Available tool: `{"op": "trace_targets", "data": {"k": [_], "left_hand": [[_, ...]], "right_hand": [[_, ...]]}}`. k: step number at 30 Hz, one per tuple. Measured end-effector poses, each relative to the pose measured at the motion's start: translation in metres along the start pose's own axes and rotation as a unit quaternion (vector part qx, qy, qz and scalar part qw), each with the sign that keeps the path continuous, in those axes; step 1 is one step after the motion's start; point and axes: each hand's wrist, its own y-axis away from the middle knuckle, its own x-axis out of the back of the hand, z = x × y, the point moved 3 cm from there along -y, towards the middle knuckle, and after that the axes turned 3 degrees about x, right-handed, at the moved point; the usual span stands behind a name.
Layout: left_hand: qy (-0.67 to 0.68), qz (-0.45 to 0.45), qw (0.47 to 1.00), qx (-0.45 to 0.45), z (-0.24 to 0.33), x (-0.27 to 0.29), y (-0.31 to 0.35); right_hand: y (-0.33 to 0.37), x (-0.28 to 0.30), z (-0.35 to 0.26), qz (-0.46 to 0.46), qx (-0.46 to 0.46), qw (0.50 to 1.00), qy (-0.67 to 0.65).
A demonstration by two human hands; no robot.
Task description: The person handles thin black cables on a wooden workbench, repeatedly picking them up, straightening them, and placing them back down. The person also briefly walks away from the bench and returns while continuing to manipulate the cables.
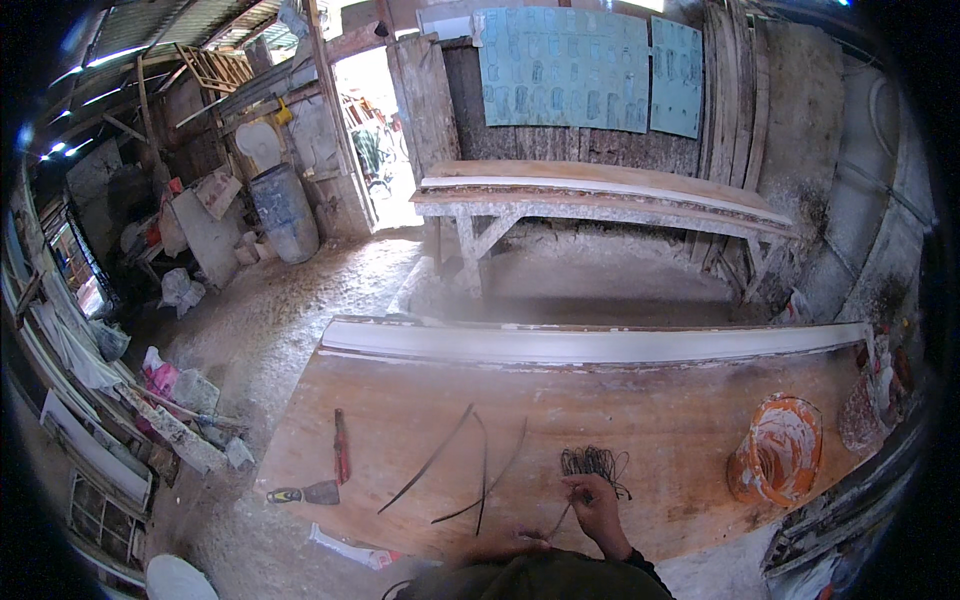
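Note:
Low on the wooden table, my right hand is closed, thumb and finger pinching a thin strand. The strand runs down to my left hand, whose fingers close at its lower end; that hand is blurred and partly hidden by my dark clothing. Just beyond my right fingers lies a looped bundle of dark wire or cord. To the left, several thin dark strips lie loose and crossing on the tabletop. Farther left are a red-handled tool and a putty knife with a yellow-and-black handle.
An orange bucket smeared with white stands on the table's right. A long white moulding lies along the table's far edge. Behind it is a wooden bench bearing another white strip. A blue barrel stands by the doorway.

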Motion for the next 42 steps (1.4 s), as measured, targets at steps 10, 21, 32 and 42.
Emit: {"op": "trace_targets", "data": {"k": [10, 21, 32, 42], "left_hand": [[-0.083, 0.372, 0.924, -0.025, 0.017, 0.053, 0.020], [-0.028, 0.378, 0.925, -0.035, 0.016, 0.047, 0.014], [0.109, 0.005, 0.994, 0.007, 0.003, 0.001, 0.006], [0.053, 0.358, 0.931, -0.042, 0.013, 0.053, 0.021]], "right_hand": [[0.008, 0.008, -0.014, -0.227, -0.120, 0.939, -0.230], [0.010, 0.001, -0.042, -0.295, -0.171, 0.882, -0.326], [-0.006, -0.001, -0.027, 0.076, 0.114, 0.980, 0.146], [0.005, -0.001, -0.008, -0.167, -0.064, 0.969, -0.169]]}}
